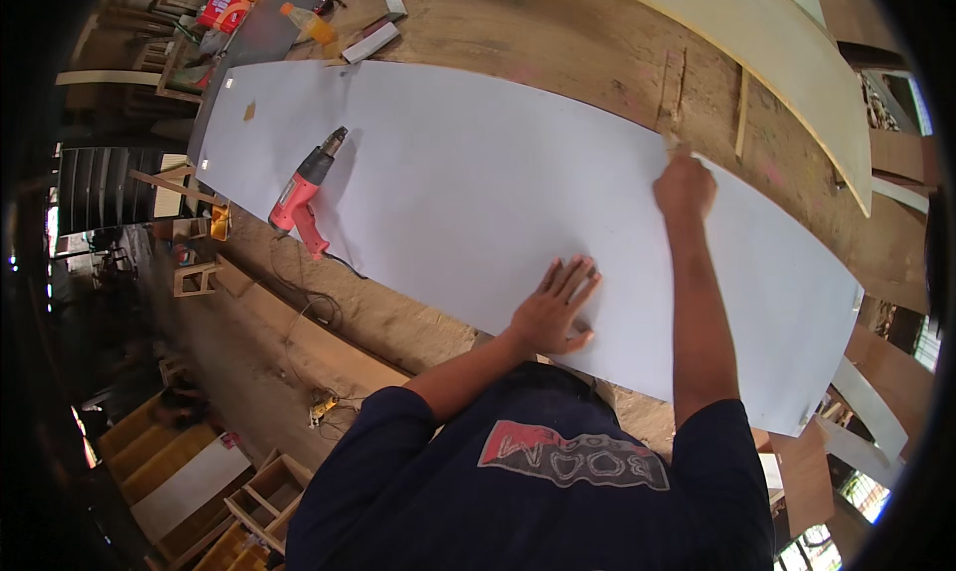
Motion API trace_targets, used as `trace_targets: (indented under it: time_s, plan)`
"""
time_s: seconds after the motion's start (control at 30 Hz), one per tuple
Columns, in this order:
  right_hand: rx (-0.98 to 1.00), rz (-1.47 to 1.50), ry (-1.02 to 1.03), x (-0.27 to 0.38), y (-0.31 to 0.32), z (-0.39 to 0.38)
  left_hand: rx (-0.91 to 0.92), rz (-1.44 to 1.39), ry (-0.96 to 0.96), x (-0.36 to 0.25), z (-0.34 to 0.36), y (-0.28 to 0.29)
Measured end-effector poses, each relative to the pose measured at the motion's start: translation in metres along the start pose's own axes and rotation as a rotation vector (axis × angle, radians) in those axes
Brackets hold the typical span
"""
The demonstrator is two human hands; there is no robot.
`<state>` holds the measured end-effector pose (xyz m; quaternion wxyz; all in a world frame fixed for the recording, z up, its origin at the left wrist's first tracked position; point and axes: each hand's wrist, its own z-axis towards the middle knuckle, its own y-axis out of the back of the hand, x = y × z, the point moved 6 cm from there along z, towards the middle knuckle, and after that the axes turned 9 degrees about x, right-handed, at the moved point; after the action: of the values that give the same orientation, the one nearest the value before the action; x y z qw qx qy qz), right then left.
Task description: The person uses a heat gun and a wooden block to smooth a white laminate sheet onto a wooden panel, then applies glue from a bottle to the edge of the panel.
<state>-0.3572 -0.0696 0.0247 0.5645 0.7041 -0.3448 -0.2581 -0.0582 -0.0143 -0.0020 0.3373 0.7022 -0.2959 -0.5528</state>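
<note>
A long white panel (pixel 478 183) lies across the workbench in front of me. My left hand (pixel 560 307) rests flat on it near the front edge, fingers spread and nothing held. Farther off, my right hand (pixel 685 185) is closed in a fist at the panel's far edge. Something small and blurred sticks out beyond its fingers; I cannot make out what it is. A red and black heat gun (pixel 301 195) lies toward the panel's left part, its nozzle pointing away from me and its cord hanging over the front edge.
Behind the panel, the wooden bench (pixel 538 38) holds a bottle of orange liquid (pixel 311 25) and metal strips (pixel 371 41). A large pale curved-looking board (pixel 757 48) lies at the far right. Wooden frames (pixel 274 496) and a cable (pixel 314 312) are at lower left.
</note>
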Motion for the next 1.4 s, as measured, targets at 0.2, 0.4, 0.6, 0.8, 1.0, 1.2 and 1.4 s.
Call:
trace_targets:
  time_s: [0.2, 0.4, 0.6, 0.8, 1.0, 1.2, 1.4]
  plan:
    - [-0.03, 0.043, 0.22, 0.211, -0.007, -0.004, 0.006, -0.164, -0.139, 0.019, -0.018, 0.018]
    - [0.295, 0.123, 0.697, 0.452, 0.013, -0.036, 0.022, -0.673, -0.305, 0.075, -0.054, 0.029]
    - [0.413, 0.163, 0.625, 0.432, 0.01, -0.054, -0.665, -0.426, 0.167, 0.234, -0.185, 0.159]
    - [0.096, 0.072, 0.083, 0.201, 0.031, -0.007, -0.928, -0.232, 0.453, 0.303, -0.266, 0.24]
    - [0.201, -0.011, -0.035, 0.135, 0.01, -0.094, -0.931, -0.281, 0.347, 0.301, -0.23, 0.26]
    - [0.055, -0.014, -0.104, 0.162, 0.009, -0.113, -1.171, 0.012, 0.756, 0.324, -0.283, 0.255]
    - [0.069, 0.059, -0.089, 0.15, 0.02, -0.103, -1.206, -0.538, 1.191, 0.376, -0.338, 0.203]
